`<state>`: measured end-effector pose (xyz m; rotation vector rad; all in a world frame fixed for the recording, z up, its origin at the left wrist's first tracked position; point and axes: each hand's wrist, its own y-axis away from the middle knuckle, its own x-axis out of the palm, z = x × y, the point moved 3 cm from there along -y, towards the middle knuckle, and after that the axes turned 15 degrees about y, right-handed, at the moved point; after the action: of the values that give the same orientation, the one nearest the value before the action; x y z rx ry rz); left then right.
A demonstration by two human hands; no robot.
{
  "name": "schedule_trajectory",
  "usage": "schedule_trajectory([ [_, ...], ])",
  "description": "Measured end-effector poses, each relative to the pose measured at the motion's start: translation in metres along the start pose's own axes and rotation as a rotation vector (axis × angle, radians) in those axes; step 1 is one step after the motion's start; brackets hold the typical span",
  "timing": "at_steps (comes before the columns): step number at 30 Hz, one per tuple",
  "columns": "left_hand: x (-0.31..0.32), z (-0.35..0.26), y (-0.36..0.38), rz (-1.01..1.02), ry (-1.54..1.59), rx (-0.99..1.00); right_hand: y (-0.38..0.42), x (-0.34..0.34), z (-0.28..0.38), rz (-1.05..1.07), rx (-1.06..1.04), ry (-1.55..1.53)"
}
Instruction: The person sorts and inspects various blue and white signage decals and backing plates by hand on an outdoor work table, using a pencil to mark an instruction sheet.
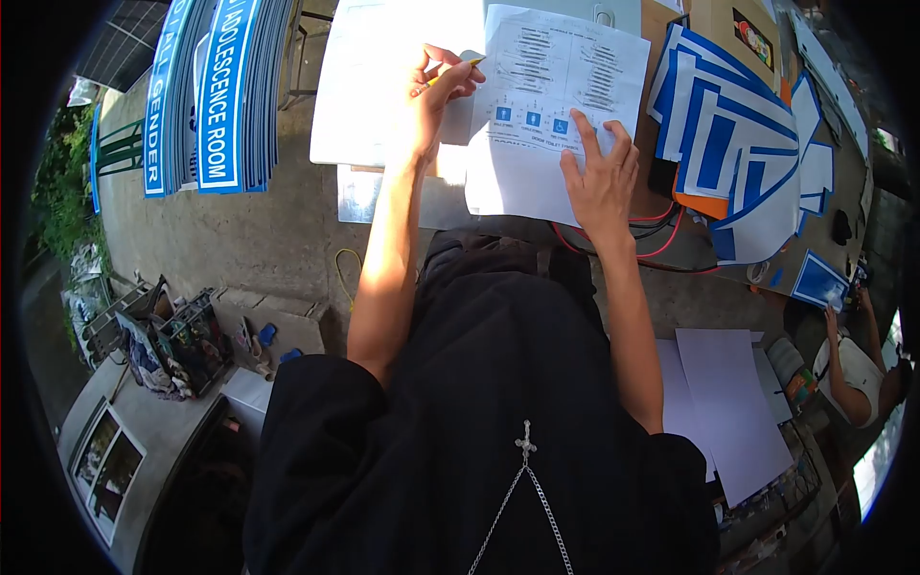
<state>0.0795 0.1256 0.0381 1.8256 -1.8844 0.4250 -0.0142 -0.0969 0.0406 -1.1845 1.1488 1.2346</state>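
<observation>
My left hand (441, 91) is closed around a thin yellow pencil (475, 62), whose end reaches the left edge of a printed sheet (522, 182). The sheet carries lines of text and a row of small blue pictogram signs. My right hand (604, 172) lies on the sheet's right part with its fingers spread, near the pictograms. A larger white sheet or board (359, 86) lies to the left, under my left wrist. A paper clip (603, 14) shows at the top of the printed sheet.
Stacked blue signs (218, 105) stand at the left. Blue-and-white cut pieces (738, 144) pile up at the right. Red and black cables (661, 235) run below the table edge. Another person (848, 374) holds a blue sign (819, 280) at far right. White panels (733, 407) lie lower right.
</observation>
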Motion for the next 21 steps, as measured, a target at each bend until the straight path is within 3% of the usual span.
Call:
schedule_trajectory([
  [3, 0.013, -0.001, 0.018, 0.053, -0.564, 0.138, -0.002, -0.001, 0.002, 0.006, 0.011, 0.002],
  [4, 0.012, 0.005, 0.023, 0.101, -0.599, 0.064, -0.002, -0.002, 0.002, 0.008, 0.014, 0.001],
  [6, 0.013, 0.013, 0.034, 0.137, -0.726, 0.131, -0.002, -0.002, 0.002, 0.009, 0.016, 0.003],
  [11, 0.009, 0.031, 0.036, 0.064, -0.686, 0.411, -0.002, -0.003, 0.003, 0.014, 0.019, 0.005],
  [17, 0.01, 0.03, 0.036, 0.046, -0.749, 0.483, -0.001, -0.001, 0.003, 0.017, 0.012, -0.014],
  [21, 0.015, 0.022, 0.031, 0.002, -0.488, 0.365, -0.001, -0.001, 0.002, 0.012, 0.001, -0.006],
])
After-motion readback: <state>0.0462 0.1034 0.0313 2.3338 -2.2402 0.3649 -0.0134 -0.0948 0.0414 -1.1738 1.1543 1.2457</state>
